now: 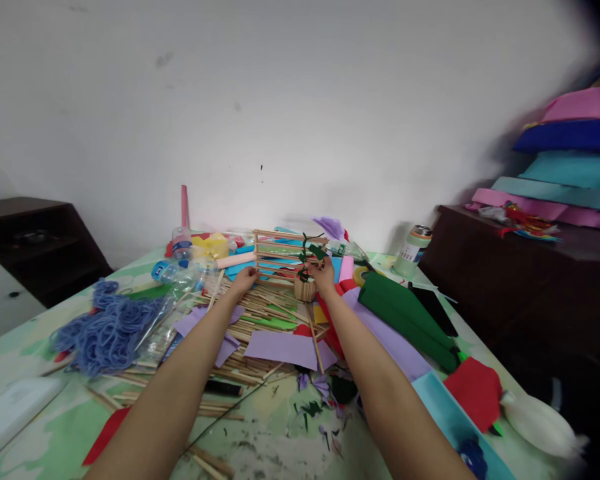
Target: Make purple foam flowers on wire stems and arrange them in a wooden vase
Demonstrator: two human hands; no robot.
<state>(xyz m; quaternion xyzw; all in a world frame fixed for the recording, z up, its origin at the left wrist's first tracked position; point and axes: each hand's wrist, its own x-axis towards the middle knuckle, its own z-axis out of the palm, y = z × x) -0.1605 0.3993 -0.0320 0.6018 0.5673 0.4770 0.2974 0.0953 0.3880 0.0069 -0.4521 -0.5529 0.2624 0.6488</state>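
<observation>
A small rack of thin wooden sticks (280, 255), with several horizontal rails, stands upright over the far middle of the table. At its lower left end, my left hand (245, 279) is closed, fingertips pinching the frame. My right hand (323, 276) is closed at the right end, next to dark green leaves (318, 252) on a thin vine; its fingertips are partly hidden. Below the leaves sits a small round pot of short sticks (305, 289), attached to or just in front of the rack. Loose wooden sticks (260, 303) spread beneath both hands.
Blue yarn (113, 327) and a plastic bottle (167, 271) lie left. Purple sheets (280, 348) cover some sticks. Rolled green felt (405, 317), a dark phone-like slab (434, 308), a light blue box (445, 413) and a jar (413, 251) are right. A wall (290, 120) stands behind.
</observation>
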